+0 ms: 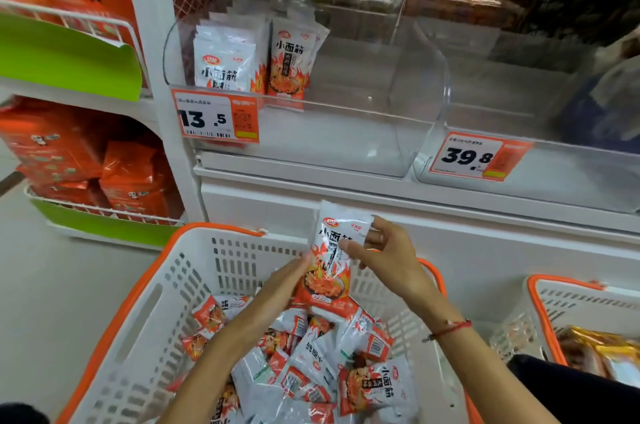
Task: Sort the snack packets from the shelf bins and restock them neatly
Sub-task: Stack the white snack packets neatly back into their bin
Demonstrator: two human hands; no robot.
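We hold one white-and-orange foil snack packet (332, 250) upright over the white plastic basket with orange rim (145, 288), left hand (287, 281) gripping its lower edge, right hand (377, 250) pinching its top. Slick foil could slip back into the loose heap. Ahead, the clear acrylic shelf bin (408, 104) holds two neat rows.

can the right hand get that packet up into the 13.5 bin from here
Probably yes. The right hand and left hand hold the packet below the clear bin, whose open top and bare right part beside the standing packets look unobstructed.
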